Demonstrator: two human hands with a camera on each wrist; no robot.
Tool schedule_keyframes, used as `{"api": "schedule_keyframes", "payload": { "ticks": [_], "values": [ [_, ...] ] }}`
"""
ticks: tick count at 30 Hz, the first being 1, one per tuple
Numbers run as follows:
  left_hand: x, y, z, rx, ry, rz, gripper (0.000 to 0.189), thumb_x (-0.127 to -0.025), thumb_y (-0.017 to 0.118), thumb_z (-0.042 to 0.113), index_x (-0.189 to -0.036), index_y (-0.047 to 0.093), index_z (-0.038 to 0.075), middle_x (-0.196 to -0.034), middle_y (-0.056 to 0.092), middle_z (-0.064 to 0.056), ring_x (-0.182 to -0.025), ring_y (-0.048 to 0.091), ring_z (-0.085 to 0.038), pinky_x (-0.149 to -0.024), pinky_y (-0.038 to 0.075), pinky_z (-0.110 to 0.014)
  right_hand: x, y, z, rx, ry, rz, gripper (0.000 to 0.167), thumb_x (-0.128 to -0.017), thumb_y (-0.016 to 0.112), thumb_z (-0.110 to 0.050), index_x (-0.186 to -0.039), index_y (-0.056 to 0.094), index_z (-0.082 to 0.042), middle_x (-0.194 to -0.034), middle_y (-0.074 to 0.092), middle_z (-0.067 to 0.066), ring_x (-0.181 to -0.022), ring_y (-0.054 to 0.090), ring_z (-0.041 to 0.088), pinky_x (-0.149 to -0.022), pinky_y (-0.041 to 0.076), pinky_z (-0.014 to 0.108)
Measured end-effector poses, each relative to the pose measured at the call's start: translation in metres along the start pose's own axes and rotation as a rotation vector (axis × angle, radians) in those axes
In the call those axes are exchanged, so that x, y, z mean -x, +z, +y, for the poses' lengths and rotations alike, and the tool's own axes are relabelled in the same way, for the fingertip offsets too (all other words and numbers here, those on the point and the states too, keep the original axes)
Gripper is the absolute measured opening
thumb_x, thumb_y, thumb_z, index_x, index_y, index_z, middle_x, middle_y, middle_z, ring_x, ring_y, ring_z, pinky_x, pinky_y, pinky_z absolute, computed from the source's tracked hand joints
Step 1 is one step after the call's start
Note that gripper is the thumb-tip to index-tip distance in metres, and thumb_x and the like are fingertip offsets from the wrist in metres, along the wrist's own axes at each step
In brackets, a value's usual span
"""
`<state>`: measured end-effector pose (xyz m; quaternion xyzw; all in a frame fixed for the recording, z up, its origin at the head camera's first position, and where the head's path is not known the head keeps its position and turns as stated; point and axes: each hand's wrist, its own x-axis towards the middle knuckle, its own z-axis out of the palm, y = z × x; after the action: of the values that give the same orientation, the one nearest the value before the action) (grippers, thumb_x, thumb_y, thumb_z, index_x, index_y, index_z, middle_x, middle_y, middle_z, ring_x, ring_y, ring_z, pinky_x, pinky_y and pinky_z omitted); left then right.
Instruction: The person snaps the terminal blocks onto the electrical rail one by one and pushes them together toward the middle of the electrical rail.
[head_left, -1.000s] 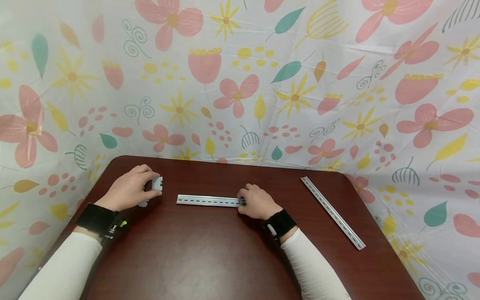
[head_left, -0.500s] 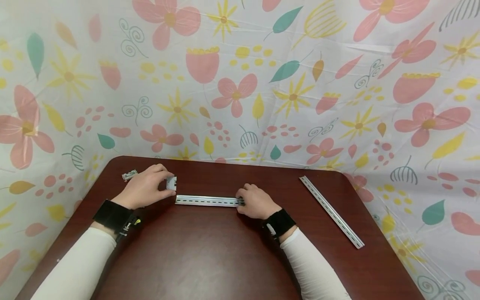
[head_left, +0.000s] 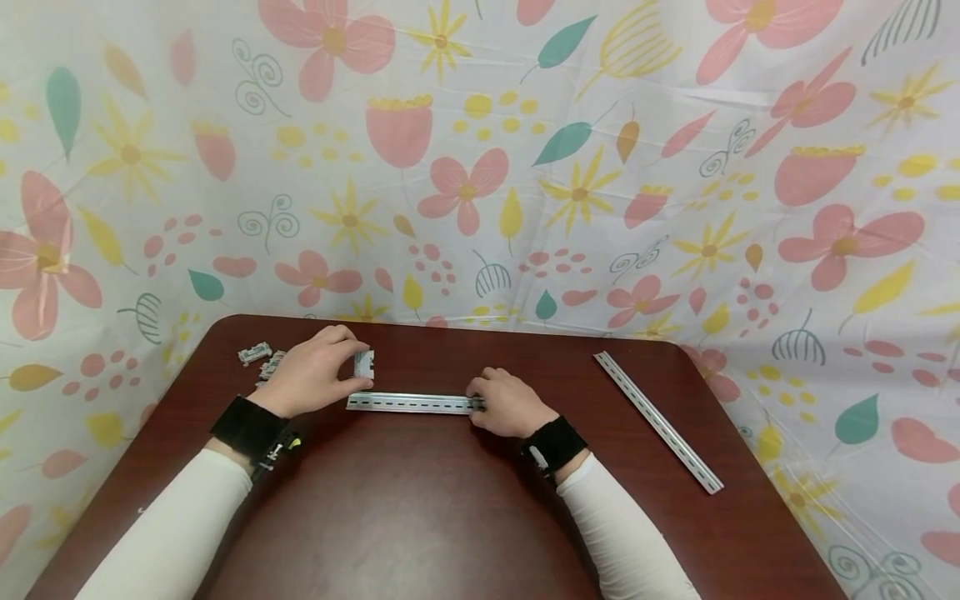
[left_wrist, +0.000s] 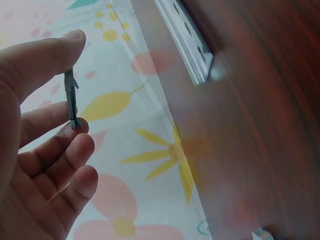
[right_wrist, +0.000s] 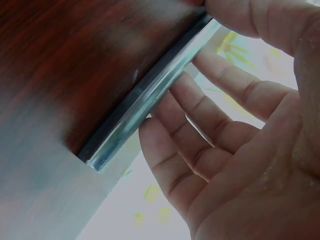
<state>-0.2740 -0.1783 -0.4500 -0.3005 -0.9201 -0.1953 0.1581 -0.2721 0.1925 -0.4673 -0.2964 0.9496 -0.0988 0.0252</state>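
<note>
My left hand (head_left: pixel 317 375) pinches a small grey terminal block (head_left: pixel 365 364) between thumb and fingertips, just above the left end of a slotted metal DIN rail (head_left: pixel 412 403). The left wrist view shows the thin terminal block (left_wrist: pixel 71 97) edge-on, apart from the rail (left_wrist: pixel 186 42). On the rail's right part, my right hand (head_left: pixel 513 403) grips with thumb and fingers. Seen from the right wrist, the rail (right_wrist: pixel 145 100) runs between the thumb and the curled fingers (right_wrist: pixel 165 155); part of it is hidden by the hand in the head view.
Several loose terminal blocks (head_left: pixel 255 353) lie at the table's back left, partly behind my left hand. A second DIN rail (head_left: pixel 660 423) lies slanted on the right side of the dark red table (head_left: pixel 420 508). A flower-patterned cloth (head_left: pixel 465 250) hangs behind the table.
My left hand has moved right with the terminal block, from the back left to the rail's left end, uncovering the loose blocks. My right hand has stayed on the rail.
</note>
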Motion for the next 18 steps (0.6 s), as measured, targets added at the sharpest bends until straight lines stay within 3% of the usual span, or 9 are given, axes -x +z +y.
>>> {"api": "schedule_keyframes", "payload": {
  "ticks": [10, 18],
  "values": [
    [-0.015, 0.013, 0.012, -0.009, 0.087, 0.015, 0.055, -0.09, 0.096, 0.041, -0.132, 0.079, 0.009, -0.116, 0.065, -0.003, -0.099, 0.061, -0.019, -0.072, 0.054, -0.036, -0.012, -0.003, -0.007, -0.103, -0.107, 0.157, 0.019, -0.106, 0.078, -0.024, -0.12, 0.079, -0.011, -0.111, 0.071, 0.001, -0.105, 0.065, 0.019, -0.091, 0.058, 0.039],
    [-0.025, 0.025, 0.022, 0.004, 0.112, 0.042, 0.056, -0.089, 0.096, 0.042, -0.13, 0.079, 0.009, -0.116, 0.065, -0.003, -0.099, 0.061, -0.019, -0.072, 0.055, -0.035, -0.029, -0.002, -0.014, -0.324, -0.072, 0.162, 0.02, -0.111, 0.072, -0.036, -0.119, 0.08, -0.018, -0.11, 0.073, -0.006, -0.092, 0.066, 0.012, -0.085, 0.057, 0.035]
  ]
}}
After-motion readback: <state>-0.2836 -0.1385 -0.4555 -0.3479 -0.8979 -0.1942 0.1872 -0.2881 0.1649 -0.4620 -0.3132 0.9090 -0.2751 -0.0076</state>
